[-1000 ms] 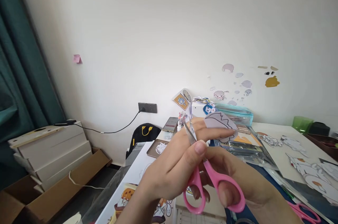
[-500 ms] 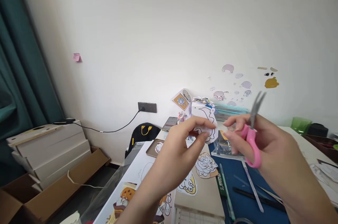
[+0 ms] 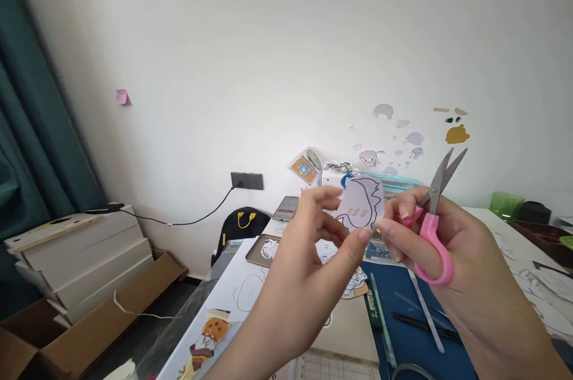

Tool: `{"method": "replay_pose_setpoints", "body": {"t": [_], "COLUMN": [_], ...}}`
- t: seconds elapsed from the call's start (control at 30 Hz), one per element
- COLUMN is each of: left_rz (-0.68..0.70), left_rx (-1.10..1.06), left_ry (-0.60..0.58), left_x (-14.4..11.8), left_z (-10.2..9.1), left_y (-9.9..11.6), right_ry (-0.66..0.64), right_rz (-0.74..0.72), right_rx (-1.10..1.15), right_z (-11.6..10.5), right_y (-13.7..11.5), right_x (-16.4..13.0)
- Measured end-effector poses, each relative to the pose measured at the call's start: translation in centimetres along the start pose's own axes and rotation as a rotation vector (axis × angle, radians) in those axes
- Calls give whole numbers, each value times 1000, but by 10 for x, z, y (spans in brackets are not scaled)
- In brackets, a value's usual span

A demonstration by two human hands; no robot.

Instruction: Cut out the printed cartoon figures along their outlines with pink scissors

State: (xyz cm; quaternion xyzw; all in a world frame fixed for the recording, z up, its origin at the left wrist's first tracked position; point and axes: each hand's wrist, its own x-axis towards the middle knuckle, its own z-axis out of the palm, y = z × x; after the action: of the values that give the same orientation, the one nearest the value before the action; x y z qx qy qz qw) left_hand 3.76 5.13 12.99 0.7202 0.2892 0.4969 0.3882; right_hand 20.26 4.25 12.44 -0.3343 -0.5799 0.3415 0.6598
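Observation:
My left hand (image 3: pixel 316 255) pinches a small paper cutout (image 3: pixel 360 203) with a black outline drawing, held up in front of me above the desk. My right hand (image 3: pixel 441 249) holds pink-handled scissors (image 3: pixel 433 219), blades slightly apart and pointing up to the right, away from the paper. The right thumb and forefinger also touch the cutout's right edge. Both hands meet at the paper.
A blue cutting mat (image 3: pixel 416 332) with pens lies below my hands. Printed cartoon sheets (image 3: pixel 215 326) cover the desk's left part. A phone (image 3: pixel 286 207), a small tin tray (image 3: pixel 264 249) and a box stand at the back. Cardboard boxes (image 3: pixel 80 260) sit on the floor at left.
A second ago the scissors were at the cutout, blades pointing away from me. Since then my right hand swung them out to the right, blades up, and the cutout was turned in my fingers.

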Motion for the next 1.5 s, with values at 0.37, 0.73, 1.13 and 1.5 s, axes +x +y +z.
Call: {"method": "replay_pose_setpoints", "body": {"t": [0.37,0.73,1.13,1.5], "left_rz": [-17,28,-37,-90], "left_rx": [65,20,57,88], "left_ry": [10,98,28,-27], "left_x": [2,-1,-8,-14], "left_z": [0,-7,-5,-5], "left_y": [0,5,18,22], "right_ry": [-15,-528,-566,-528], "right_rz": [11,183,335,332], "right_rx": [-52,-796,-500,-584], "right_z": [0,-25,-6,-19], "right_y": [2,-19,-20,-11], "right_x": [0,-6,-11,-22]}}
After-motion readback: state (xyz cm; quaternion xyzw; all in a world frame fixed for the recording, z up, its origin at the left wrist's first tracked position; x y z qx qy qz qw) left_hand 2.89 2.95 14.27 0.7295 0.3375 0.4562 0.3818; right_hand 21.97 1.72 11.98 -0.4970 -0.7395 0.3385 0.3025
